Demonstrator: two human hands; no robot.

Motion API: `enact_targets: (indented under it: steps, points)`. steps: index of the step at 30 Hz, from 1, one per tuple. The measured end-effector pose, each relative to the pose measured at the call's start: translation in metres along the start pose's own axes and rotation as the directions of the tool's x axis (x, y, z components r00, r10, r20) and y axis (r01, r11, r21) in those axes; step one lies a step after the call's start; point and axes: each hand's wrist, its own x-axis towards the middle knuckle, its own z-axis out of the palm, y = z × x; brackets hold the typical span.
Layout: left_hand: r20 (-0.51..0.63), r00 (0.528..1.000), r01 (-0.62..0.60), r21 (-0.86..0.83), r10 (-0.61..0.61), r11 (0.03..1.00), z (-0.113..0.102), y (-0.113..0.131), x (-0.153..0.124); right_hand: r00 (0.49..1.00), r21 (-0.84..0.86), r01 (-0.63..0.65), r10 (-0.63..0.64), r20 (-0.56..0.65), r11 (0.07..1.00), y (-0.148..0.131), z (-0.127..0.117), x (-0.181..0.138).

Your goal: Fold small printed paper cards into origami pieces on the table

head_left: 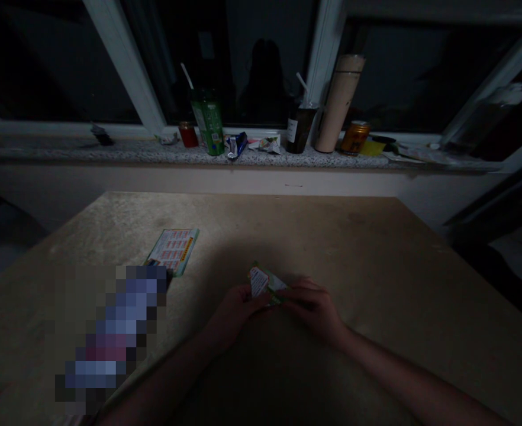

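A small folded piece of printed paper (260,281), white and green with lines of text, is held just above the table in front of me. My left hand (238,309) grips its left and lower edge, the thumb lying across the front. From the right, my right hand (311,300) pinches the paper's other corner with its fingers pressed together. Parts of the paper are covered by my fingers, and the dim light hides its finer folds.
On the wooden table (354,248), a printed card (174,248) lies to the left, beside a blurred-out object (119,331). The granite windowsill (132,152) carries a green cup (210,124), a dark cup with straw (299,127), a pink flask (338,106), an orange can (355,137) and wrappers.
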Motion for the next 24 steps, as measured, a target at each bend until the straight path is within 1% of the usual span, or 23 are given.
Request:
enact_targets:
  steps: [2, 4, 5, 7, 9, 10, 14, 16, 19, 24]
  points:
    - [-0.027, 1.0, 0.001, 0.035, 0.0, 0.999, 0.0003, -0.0004, 0.0004, 0.986, 0.114, -0.164, 0.164, 0.008, 0.98, -0.0012, 0.0032, -0.0008]
    - [-0.055, 0.998, 0.004, 0.064, -0.001, 0.998, 0.0004, -0.0008, 0.0008, 0.947, 0.203, -0.319, 0.32, 0.03, 0.926, -0.0013, 0.0065, -0.0021]
    - [-0.062, 0.998, 0.006, 0.07, -0.002, 0.998, 0.0005, -0.0008, 0.0008, 0.925, 0.246, -0.375, 0.379, 0.035, 0.894, -0.001, 0.0081, -0.0028]
    - [-0.064, 0.998, 0.007, 0.075, -0.002, 0.997, 0.0007, -0.0003, 0.0004, 0.898, 0.331, -0.423, 0.44, 0.025, 0.844, 0.0004, 0.0104, -0.0035]
    - [-0.067, 0.998, 0.011, 0.08, -0.005, 0.997, 0.0011, 0.0009, -0.0007, 0.893, 0.377, -0.423, 0.449, 0.022, 0.824, 0.0019, 0.0114, -0.0031]
    - [-0.07, 0.997, 0.014, 0.083, -0.008, 0.996, 0.0014, 0.0018, -0.0013, 0.894, 0.371, -0.429, 0.447, 0.042, 0.823, 0.0024, 0.0113, -0.0026]
    - [-0.062, 0.998, 0.025, 0.086, -0.019, 0.996, 0.0031, 0.0049, -0.003, 0.885, 0.286, -0.458, 0.399, 0.241, 0.842, 0.0015, 0.0083, -0.0006]
    - [-0.054, 0.998, 0.017, 0.097, -0.012, 0.995, 0.0036, 0.005, -0.003, 0.879, 0.283, -0.455, 0.374, 0.297, 0.844, -0.0003, 0.007, -0.0005]
    - [-0.07, 0.997, -0.01, 0.136, 0.02, 0.991, 0.0035, 0.0035, -0.0023, 0.873, 0.288, -0.461, 0.372, 0.314, 0.839, -0.003, 0.0066, -0.0009]
    - [-0.066, 0.998, 0.014, 0.187, -0.002, 0.982, 0.0042, 0.0014, -0.002, 0.848, 0.288, -0.513, 0.427, 0.314, 0.808, -0.0043, 0.0093, -0.0027]
